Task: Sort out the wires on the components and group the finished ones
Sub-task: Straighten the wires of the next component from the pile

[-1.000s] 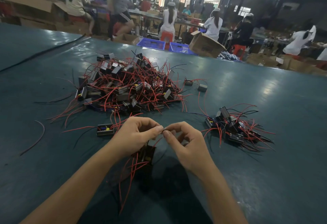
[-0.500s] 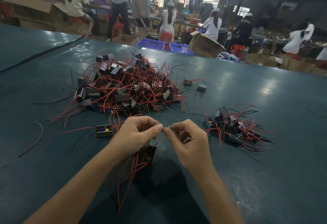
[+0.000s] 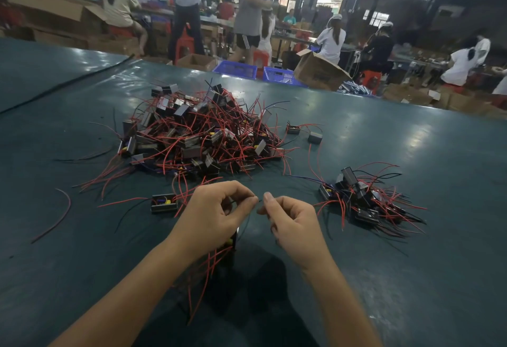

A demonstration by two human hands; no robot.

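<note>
- The teal bench (image 3: 411, 278) filled most of the view and carried all of the parts.
- A large pile (image 3: 200, 135) of small black components, tangled in red and black leads, sat on the far middle of the bench.
- A smaller pile (image 3: 362, 201) of the same parts lay well apart to the right, near the right hand.
- The left hand (image 3: 216, 209) was raised over the near bench with its fingers curled, thumb and forefinger pinching one end of a thin dark wire.
- The right hand (image 3: 293, 223) faced it, fingers curled, pinching the other end of that wire.
- A held component (image 3: 230, 245) hung below the left palm with red leads trailing toward the person; it seemed gripped by the lower fingers, though the palm hid the contact.
- A lone component (image 3: 164, 203) lay on the bench just left of the left hand.
- Two stray components (image 3: 293, 129) rested beside the large pile's right edge.
- A loose red wire (image 3: 59, 217) curved on the bench at far left.
- The thin dark wire (image 3: 260, 200) spanned the short space between the two hands' fingertips.
</note>
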